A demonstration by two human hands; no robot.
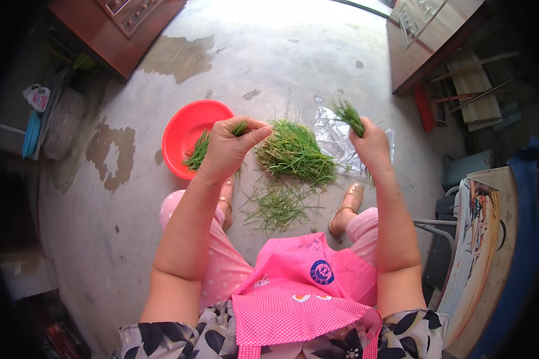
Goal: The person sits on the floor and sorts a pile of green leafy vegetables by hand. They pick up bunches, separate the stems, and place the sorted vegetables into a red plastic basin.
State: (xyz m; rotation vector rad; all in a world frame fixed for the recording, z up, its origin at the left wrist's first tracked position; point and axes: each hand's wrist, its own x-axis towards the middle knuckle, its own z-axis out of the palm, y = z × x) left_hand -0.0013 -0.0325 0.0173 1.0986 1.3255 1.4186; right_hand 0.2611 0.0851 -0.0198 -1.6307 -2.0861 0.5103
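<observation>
My right hand (372,142) is closed around a small bunch of thin green stems (348,116), perhaps chives, raised above the crumpled silver sheet (330,141). My left hand (233,146), fingers curled, holds a short bundle of green stems (240,129) near the red plastic basin (173,134). Inside that basin lie more green stems (199,150), partly hidden behind my left hand. Between my hands a large heap of long green stems (296,152) with yellowed bits rests on the concrete floor. Closer to my feet is a thinner scatter of loose trimmings (280,206).
Wooden cabinets stand at the far left (117,40) and far right (431,40). A folding chair with a printed picture (469,251) is at my right. Jugs and a blue basin (31,134) sit at the left. A pink checked apron (296,287) covers my lap.
</observation>
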